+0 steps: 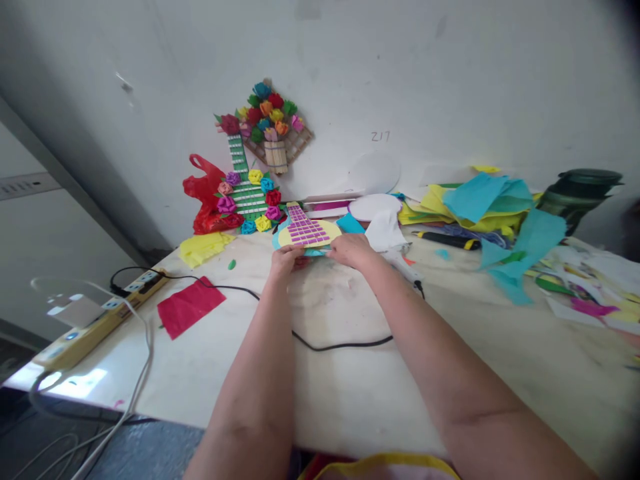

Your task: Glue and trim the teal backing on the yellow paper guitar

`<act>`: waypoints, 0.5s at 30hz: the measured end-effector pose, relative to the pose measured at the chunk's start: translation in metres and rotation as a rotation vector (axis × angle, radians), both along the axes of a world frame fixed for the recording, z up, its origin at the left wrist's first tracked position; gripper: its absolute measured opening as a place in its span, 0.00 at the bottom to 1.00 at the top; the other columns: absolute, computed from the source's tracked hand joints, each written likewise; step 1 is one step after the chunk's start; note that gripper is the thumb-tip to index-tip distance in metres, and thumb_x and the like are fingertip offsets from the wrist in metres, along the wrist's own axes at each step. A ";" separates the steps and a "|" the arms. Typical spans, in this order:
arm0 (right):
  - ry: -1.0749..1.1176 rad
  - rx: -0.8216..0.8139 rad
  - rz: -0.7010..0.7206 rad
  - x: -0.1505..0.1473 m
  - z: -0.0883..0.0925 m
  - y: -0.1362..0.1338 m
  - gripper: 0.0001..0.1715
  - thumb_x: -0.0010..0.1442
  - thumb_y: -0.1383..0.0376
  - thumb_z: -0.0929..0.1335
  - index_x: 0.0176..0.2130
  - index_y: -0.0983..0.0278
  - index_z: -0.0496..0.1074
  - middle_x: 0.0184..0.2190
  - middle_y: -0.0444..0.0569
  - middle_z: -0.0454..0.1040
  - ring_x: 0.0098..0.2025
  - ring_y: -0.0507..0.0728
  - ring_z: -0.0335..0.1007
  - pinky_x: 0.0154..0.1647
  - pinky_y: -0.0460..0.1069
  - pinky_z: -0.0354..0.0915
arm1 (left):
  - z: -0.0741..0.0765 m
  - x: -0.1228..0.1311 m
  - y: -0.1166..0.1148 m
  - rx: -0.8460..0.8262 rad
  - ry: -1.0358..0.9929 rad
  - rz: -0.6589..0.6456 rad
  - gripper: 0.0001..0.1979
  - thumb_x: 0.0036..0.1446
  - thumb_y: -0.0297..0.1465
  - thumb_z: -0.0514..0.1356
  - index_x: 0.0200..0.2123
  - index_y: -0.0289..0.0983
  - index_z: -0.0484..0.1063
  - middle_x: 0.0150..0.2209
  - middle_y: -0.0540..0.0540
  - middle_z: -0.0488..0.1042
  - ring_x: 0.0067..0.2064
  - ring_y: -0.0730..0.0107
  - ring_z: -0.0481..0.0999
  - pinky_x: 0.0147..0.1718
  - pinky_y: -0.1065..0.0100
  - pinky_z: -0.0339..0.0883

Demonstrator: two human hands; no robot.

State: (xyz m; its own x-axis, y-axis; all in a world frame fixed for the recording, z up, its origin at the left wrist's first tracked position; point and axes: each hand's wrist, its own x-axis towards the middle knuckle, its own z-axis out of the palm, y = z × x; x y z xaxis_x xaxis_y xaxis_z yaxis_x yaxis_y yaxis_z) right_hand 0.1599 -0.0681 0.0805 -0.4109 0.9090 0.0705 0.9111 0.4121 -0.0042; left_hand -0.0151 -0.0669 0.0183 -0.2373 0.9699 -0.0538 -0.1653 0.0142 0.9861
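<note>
A flat paper craft (327, 233) lies at the middle of the table's far part, with a yellow rounded base, rows of purple strips running up a narrow neck, and light blue paper round its edge. At its near left edge, my left hand (287, 258) is closed on it, with the fingers partly under the blue edge. My right hand (351, 250) pinches the near right edge, and its fingertips are partly hidden. Just right of that hand lies a pale glue gun (404, 268) with a black cord, beside a crumpled white sheet (386, 230).
A green panel with paper roses (250, 197) leans against the wall near a red bag (204, 193). At left are a power strip (120, 307) and red paper (191, 307). A cutter knife (447, 240), blue crepe paper (530, 250) and a dark bottle (577, 197) stand or lie right.
</note>
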 end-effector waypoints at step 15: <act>-0.008 0.040 0.062 -0.009 0.002 -0.007 0.22 0.58 0.57 0.61 0.44 0.67 0.74 0.43 0.60 0.74 0.46 0.63 0.68 0.42 0.52 0.60 | 0.004 0.001 -0.004 0.007 -0.023 0.005 0.10 0.40 0.28 0.60 0.31 0.32 0.69 0.20 0.45 0.74 0.23 0.63 0.76 0.24 0.66 0.69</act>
State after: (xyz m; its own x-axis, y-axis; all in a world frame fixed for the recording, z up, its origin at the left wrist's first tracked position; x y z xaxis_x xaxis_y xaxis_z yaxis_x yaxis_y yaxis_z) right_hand 0.1509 -0.0753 0.0825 -0.4673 0.8781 0.1025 0.8836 0.4678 0.0208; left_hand -0.0141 -0.0710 0.0225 -0.2406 0.9692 -0.0527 -0.1875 0.0069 0.9822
